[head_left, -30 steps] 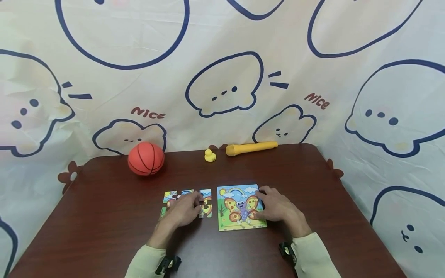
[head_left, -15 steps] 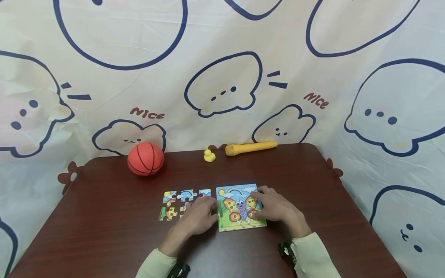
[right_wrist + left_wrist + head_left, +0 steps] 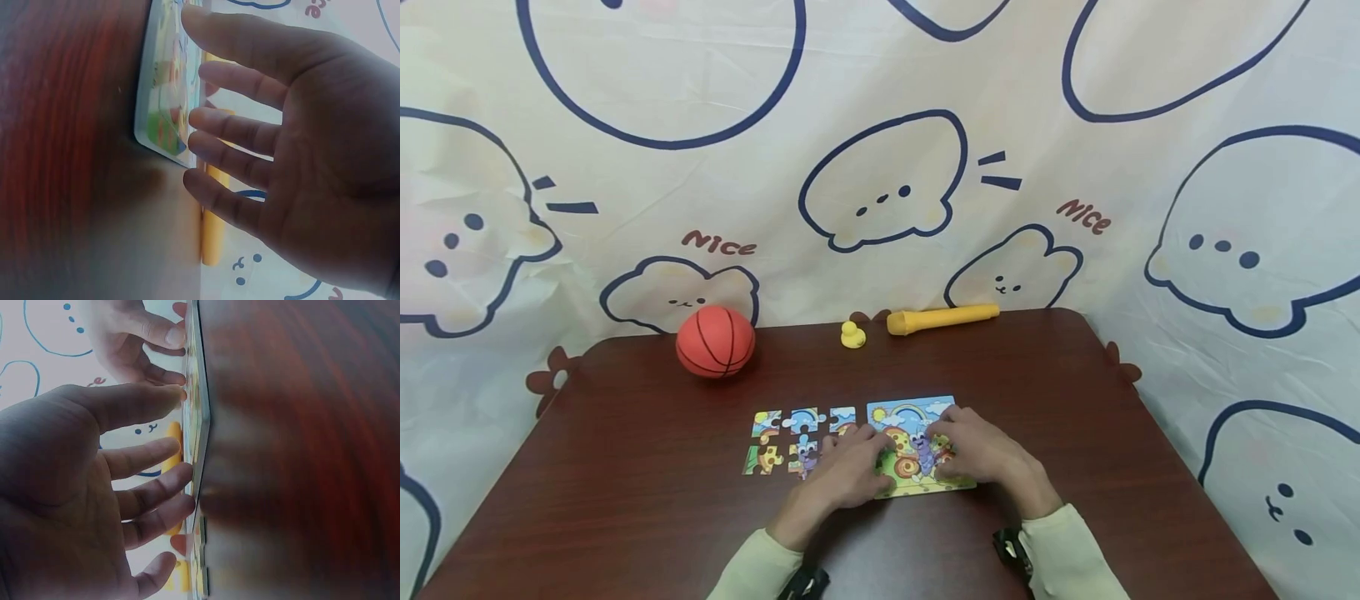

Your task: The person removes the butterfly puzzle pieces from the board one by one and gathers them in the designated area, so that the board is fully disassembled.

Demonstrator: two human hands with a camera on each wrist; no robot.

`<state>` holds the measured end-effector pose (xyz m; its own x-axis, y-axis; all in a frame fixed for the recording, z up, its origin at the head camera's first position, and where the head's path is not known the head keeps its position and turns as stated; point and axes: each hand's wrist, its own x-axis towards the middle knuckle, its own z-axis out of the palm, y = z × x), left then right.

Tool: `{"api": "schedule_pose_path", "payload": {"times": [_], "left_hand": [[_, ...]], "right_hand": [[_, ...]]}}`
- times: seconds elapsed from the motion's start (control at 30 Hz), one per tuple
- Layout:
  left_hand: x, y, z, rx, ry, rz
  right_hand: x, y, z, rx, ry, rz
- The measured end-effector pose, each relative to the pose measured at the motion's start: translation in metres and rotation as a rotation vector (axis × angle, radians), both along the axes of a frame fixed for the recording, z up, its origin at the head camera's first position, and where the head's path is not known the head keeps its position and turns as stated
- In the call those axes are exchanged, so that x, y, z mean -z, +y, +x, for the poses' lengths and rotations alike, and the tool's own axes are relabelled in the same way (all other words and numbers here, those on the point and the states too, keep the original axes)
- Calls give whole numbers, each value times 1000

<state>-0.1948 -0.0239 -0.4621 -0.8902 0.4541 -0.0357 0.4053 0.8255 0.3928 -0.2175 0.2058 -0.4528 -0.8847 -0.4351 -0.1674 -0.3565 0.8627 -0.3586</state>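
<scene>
Butterfly board: flat on the bench [image 3: 625, 475], I see the board [image 3: 919, 454] between both hands.
Left hand [image 3: 847, 468]: fingers spread over its left side; contact I cannot tell.
Right hand [image 3: 983, 448]: fingers spread, slightly bent, over its right side; contact unclear.
Puzzle pieces [image 3: 804, 421]: left of the board, some behind my left hand.
Head view alone: red ball [image 3: 715, 342].
Left wrist view: board's thin edge, both hands; right wrist's shows one hand.

A dark, wood-grained counter [image 3: 625, 467] spans the lower frame. It carries a red ball [image 3: 716, 342] left of centre, a yellow duck [image 3: 852, 337] and yellow rod [image 3: 943, 320] near centre, puzzle pieces [image 3: 805, 422] and a butterfly board [image 3: 917, 455] below centre.
</scene>
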Motion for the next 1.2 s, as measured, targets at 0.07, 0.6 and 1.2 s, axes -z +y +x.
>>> {"api": "schedule_pose_path", "payload": {"times": [0.07, 0.6, 1.2], "left_hand": [[0, 1, 0, 4, 16, -15], [1, 7, -6, -18, 0, -22], [3, 6, -8, -38, -26, 62]], "right_hand": [[0, -2, 0, -18, 4, 11], [3, -6, 2, -106, 43, -1], [6, -5, -1, -135, 57, -20]]}}
